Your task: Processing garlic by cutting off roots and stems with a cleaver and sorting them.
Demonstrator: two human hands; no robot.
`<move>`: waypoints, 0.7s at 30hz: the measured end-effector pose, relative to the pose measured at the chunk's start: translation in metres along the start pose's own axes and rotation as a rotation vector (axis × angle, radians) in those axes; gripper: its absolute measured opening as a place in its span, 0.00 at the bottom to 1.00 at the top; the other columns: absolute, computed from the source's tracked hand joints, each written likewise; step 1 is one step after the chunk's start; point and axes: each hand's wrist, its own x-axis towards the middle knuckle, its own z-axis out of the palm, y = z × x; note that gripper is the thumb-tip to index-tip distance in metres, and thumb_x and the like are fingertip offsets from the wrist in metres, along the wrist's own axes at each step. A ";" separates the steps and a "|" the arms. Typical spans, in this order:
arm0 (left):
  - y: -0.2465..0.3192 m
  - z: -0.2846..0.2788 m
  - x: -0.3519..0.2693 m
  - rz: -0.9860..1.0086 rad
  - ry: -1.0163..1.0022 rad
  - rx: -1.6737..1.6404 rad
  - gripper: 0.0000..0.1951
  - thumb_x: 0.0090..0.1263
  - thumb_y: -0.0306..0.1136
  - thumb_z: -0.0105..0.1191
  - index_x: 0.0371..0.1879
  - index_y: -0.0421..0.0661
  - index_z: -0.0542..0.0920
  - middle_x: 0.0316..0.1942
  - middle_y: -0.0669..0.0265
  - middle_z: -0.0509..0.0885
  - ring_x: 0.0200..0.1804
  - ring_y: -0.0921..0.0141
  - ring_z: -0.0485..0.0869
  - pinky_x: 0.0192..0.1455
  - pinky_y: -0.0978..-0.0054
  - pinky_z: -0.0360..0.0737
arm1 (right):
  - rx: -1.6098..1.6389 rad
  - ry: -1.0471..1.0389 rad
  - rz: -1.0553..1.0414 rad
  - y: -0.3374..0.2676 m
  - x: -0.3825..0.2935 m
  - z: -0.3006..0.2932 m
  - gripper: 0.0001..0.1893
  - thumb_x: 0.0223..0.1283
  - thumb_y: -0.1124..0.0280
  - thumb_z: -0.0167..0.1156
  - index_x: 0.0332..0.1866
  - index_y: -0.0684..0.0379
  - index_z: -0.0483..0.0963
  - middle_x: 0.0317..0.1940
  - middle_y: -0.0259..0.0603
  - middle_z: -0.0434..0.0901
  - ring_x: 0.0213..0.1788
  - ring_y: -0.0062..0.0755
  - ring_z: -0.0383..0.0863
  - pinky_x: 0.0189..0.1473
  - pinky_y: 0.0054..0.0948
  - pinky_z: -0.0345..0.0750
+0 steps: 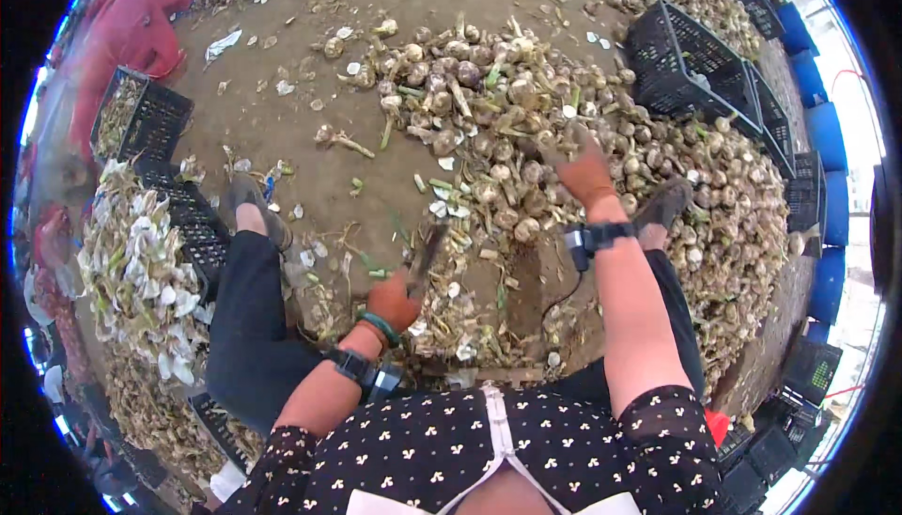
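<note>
My left hand [393,303] is closed around the handle of a blade-like tool [428,254], blurred, which points up and away from me. My right hand [583,166] reaches onto a heap of garlic bulbs [486,92] with stems; its fingers are blurred among the bulbs, so I cannot tell whether it grips one. Cut stem pieces [451,194] and dry peelings [458,346] lie on the ground between my feet. A single garlic bulb with its stem [343,140] lies apart, left of the heap.
Black plastic crates [694,71] stand at the upper right beside more garlic. At left, a crate [158,120] and a pile of pale garlic skins [144,268] stand near my foot [259,208]. A red mesh sack [130,29] lies at the upper left. Blue barrels [824,138] line the right side.
</note>
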 end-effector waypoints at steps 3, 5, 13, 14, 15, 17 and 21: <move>0.023 -0.013 0.001 -0.043 -0.127 0.023 0.19 0.51 0.38 0.49 0.41 0.40 0.71 0.29 0.46 0.78 0.35 0.50 0.76 0.39 0.56 0.73 | -0.521 -0.381 0.143 0.012 0.027 0.045 0.41 0.43 0.51 0.60 0.62 0.57 0.51 0.52 0.52 0.65 0.49 0.47 0.70 0.49 0.35 0.71; 0.023 -0.010 0.005 -0.054 -0.128 0.103 0.21 0.53 0.40 0.48 0.43 0.40 0.70 0.30 0.46 0.78 0.35 0.50 0.77 0.39 0.56 0.73 | -0.544 -0.393 0.147 0.025 0.037 0.060 0.40 0.43 0.54 0.60 0.61 0.60 0.52 0.51 0.55 0.66 0.50 0.48 0.69 0.50 0.36 0.70; 0.024 -0.011 0.019 -0.075 -0.142 0.033 0.21 0.55 0.43 0.48 0.42 0.39 0.71 0.34 0.45 0.77 0.40 0.51 0.76 0.43 0.58 0.71 | 0.089 -0.163 0.153 0.015 0.010 0.037 0.34 0.37 0.60 0.66 0.53 0.57 0.62 0.45 0.51 0.71 0.48 0.42 0.72 0.48 0.33 0.71; 0.030 -0.020 0.019 -0.041 -0.157 -0.011 0.22 0.55 0.43 0.49 0.43 0.39 0.70 0.36 0.45 0.76 0.41 0.50 0.75 0.44 0.58 0.71 | 0.405 -0.229 0.288 0.005 -0.001 0.020 0.32 0.35 0.63 0.67 0.50 0.60 0.64 0.44 0.49 0.71 0.47 0.39 0.72 0.49 0.32 0.69; 0.039 -0.019 0.023 0.008 -0.152 -0.012 0.22 0.55 0.43 0.49 0.43 0.39 0.70 0.36 0.45 0.76 0.41 0.50 0.75 0.44 0.58 0.71 | 0.426 -0.109 0.172 0.035 -0.010 0.017 0.27 0.41 0.68 0.63 0.50 0.60 0.64 0.43 0.49 0.72 0.42 0.35 0.73 0.43 0.30 0.70; 0.035 -0.025 0.017 -0.104 -0.159 0.045 0.21 0.54 0.42 0.49 0.42 0.39 0.71 0.37 0.44 0.76 0.41 0.49 0.75 0.45 0.58 0.71 | 0.291 0.003 0.147 -0.012 -0.034 -0.019 0.28 0.41 0.70 0.63 0.51 0.62 0.64 0.44 0.48 0.72 0.42 0.34 0.73 0.42 0.29 0.71; 0.029 -0.021 0.004 -0.072 -0.040 -0.037 0.25 0.53 0.48 0.49 0.42 0.38 0.73 0.35 0.43 0.76 0.41 0.49 0.75 0.44 0.60 0.72 | 0.771 0.027 0.151 -0.063 -0.075 -0.097 0.25 0.41 0.71 0.65 0.48 0.66 0.68 0.40 0.43 0.75 0.42 0.29 0.74 0.44 0.27 0.72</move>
